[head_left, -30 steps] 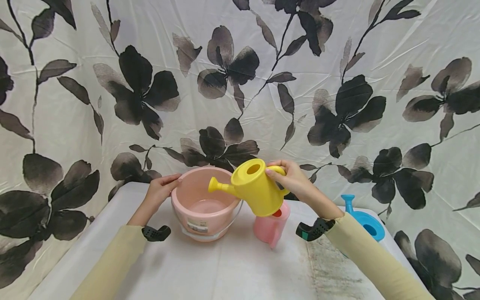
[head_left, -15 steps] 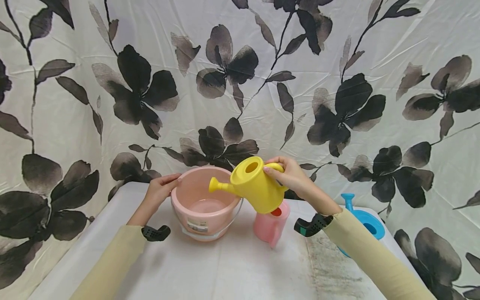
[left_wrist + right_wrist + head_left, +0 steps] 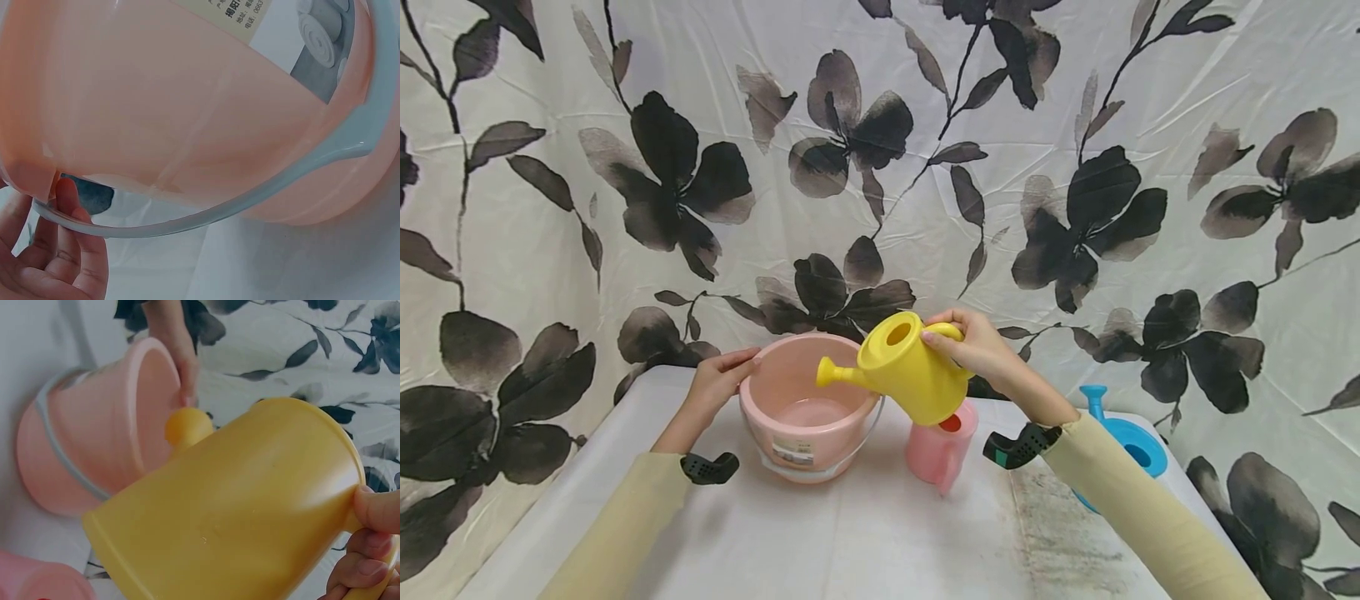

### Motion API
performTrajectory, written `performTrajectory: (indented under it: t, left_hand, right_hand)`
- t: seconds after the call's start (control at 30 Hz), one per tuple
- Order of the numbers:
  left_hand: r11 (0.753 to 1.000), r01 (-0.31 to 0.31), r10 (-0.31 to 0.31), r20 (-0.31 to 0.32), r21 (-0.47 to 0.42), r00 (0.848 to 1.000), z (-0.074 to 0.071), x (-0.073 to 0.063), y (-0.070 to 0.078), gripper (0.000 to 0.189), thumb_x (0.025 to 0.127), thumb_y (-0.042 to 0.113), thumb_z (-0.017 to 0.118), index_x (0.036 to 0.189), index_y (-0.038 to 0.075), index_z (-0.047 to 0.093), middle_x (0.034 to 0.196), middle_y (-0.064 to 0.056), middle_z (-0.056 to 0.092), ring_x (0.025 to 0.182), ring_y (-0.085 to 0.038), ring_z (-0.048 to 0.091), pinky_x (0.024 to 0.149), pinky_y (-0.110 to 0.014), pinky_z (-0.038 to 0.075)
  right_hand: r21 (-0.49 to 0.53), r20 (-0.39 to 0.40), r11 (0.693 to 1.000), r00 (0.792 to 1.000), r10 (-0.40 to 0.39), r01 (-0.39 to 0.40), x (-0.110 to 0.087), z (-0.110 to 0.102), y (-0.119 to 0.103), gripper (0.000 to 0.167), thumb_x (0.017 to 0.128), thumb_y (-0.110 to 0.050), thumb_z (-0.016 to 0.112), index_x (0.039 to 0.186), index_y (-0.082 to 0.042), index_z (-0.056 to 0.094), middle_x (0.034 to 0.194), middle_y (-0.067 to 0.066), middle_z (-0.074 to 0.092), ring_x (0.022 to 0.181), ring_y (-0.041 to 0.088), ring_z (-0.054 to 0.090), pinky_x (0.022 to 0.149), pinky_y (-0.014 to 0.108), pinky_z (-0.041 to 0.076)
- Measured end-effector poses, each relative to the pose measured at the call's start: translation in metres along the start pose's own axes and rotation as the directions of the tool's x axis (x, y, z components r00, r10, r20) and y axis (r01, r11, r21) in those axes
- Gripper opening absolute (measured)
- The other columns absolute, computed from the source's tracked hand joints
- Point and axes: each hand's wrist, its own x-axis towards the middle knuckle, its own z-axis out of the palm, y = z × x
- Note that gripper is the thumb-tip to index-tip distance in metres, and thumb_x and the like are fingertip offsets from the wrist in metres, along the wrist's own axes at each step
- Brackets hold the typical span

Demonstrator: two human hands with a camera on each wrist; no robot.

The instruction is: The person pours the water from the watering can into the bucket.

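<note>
Gripping the rim of the pink bucket (image 3: 793, 392) with the left hand (image 3: 718, 379), cut off in its wrist view. Now across, holding the yellow watering can (image 3: 910, 371) tilted at the bucket's mouth with the right hand (image 3: 970, 346), partly hiding a pink watering can (image 3: 925, 454). Then on to a blue watering can (image 3: 1127, 433), half lost behind the right sleeve (image 3: 1138, 500).

Across the frame's lower half, a flat white table (image 3: 760, 542); behind it, a white floral fabric backdrop (image 3: 940, 267). Left of centre on the table, a round peach-pink plastic bucket (image 3: 842, 448), left hand (image 3: 717, 385) at its left rim. To its right, above the table, a yellow cylindrical plastic watering can (image 3: 917, 379) in the right hand (image 3: 973, 348), spout (image 3: 846, 376) over the bucket. Just below, on the table, a pink cylindrical plastic jug (image 3: 928, 457). Farther right, partly behind a beige cloth sleeve (image 3: 1146, 510), a round blue plastic watering can (image 3: 1123, 433).
</note>
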Motion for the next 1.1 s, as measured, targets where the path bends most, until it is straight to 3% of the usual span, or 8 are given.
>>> performTrajectory:
  t: [0.33,1.1]
  left_hand:
    - [1.000,0.002,-0.002,0.003,0.007,1.000,0.0004,-0.0003,0.0013,0.052,0.098,0.035,0.053,0.141,0.005,0.048,0.141,-0.019,0.051,0.124,-0.030,0.054,0.090,-0.024,0.054]
    - [1.000,-0.014,0.014,0.005,0.001,1.000,-0.0002,0.0007,-0.0034,0.051,0.099,0.033,0.051,0.141,0.005,0.047,0.142,-0.019,0.050,0.124,-0.030,0.054,0.084,-0.016,0.054]
  right_hand:
    - [0.006,-0.010,1.000,1.000,0.002,-0.002,-0.0001,0.0021,-0.0027,0.029,0.093,-0.012,0.062,0.115,0.007,0.059,0.105,0.020,0.064,0.080,0.017,0.058,0.074,0.023,0.055]
    - [0.008,-0.013,0.999,0.999,0.035,-0.035,-0.0032,0.0040,-0.0034,0.030,0.093,-0.012,0.062,0.116,0.006,0.058,0.103,0.018,0.064,0.081,0.016,0.059,0.077,0.024,0.055]
